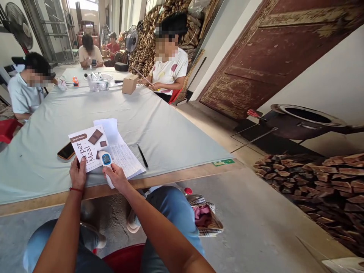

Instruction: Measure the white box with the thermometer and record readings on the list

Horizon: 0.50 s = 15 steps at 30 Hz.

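The right hand (116,175) was closed around the white handle of a handheld thermometer (106,163), its blue screen facing up and its head resting over the lower right corner of a white packet (88,148). The left hand (77,172) lay flat at the near edge of that packet, fingers together and the thumb pressing its lower left corner; a red cord circled the wrist. The packet, printed with dark brown squares and large lettering, sat tilted at the near edge of the table (170,136), which was covered in a pale cloth. Under the packet and just to its right lay a sheet of paper (122,157) with a printed grid. A black pen (142,155) lay right of the sheet, apart from it. A phone (66,151) rested just left of the packet. Farther along the table stood a clear bowl (99,82) holding small items and, to its right, a cardboard box (129,83). Other people sat at the far end and on both sides. On the right, split firewood (318,185) was stacked on the floor.
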Tool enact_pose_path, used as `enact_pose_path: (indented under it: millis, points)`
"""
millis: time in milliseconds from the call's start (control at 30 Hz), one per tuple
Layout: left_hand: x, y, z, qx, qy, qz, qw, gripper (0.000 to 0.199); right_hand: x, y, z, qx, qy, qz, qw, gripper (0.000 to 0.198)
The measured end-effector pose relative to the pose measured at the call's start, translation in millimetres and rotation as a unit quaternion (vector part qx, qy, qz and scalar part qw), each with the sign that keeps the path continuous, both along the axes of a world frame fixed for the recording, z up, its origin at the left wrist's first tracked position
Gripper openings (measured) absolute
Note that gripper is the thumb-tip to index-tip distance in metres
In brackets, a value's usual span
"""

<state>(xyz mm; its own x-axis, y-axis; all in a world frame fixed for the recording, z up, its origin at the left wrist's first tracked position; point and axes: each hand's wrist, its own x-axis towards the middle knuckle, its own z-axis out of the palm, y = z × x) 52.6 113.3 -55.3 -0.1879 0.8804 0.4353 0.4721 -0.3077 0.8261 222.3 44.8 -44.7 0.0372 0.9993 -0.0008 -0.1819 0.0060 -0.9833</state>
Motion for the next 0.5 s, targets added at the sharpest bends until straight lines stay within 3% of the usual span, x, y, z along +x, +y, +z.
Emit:
enact_pose_path:
  millis: [500]
  points:
    - [3, -1, -0.2, -0.008, -0.033, -0.016, 0.999, 0.06, -2, -8, 16, -0.034, 0.027, -0.005, 0.999, 0.051]
